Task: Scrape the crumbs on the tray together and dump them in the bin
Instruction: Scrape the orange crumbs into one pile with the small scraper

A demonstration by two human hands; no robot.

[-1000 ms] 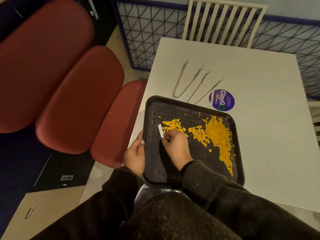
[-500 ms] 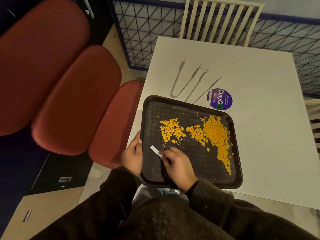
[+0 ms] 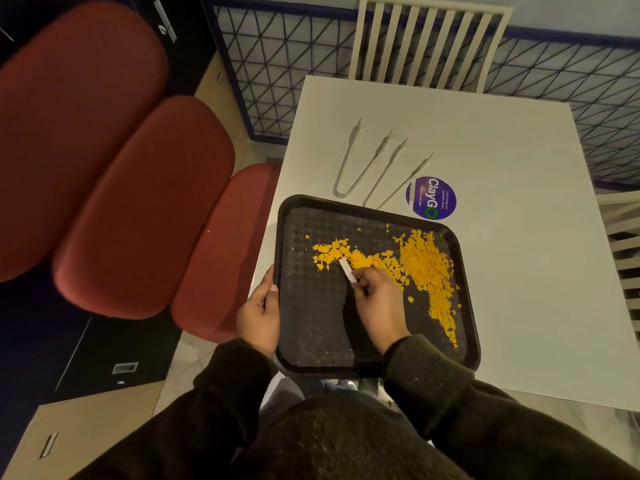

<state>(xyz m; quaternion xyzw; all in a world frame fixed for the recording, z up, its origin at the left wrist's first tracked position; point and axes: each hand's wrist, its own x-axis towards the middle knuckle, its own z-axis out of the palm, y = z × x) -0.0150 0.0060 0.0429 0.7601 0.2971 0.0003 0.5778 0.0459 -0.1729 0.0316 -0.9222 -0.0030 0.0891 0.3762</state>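
White table [image 3: 519, 271], orange crumbs [image 3: 426, 265] on black tray [image 3: 311, 323], left hand [image 3: 258, 313] gripping rim, right hand [image 3: 381, 306] pinching scraper [image 3: 346, 270]

The right hand [image 3: 381, 303] is covering a patch of the tray [image 3: 346, 205] and any crumbs [image 3: 426, 261] lying under it. Its curled fingers are hiding the near end of the white scraper [image 3: 346, 269] it is pinching. The left hand [image 3: 258, 313] is gripping the tray's left rim, with most of its fingers tucking out of sight underneath. The tray's far rim is hiding the bend of the nearer tongs [image 3: 384, 173]. The small print on the purple sticker [image 3: 431, 198] is showing too small to read. The top edge is cutting off the slatted chair [image 3: 426, 43], and the left edge is cutting off the red cushions [image 3: 86, 116]. Something metallic is glinting below the tray's near rim, too dark to identify.
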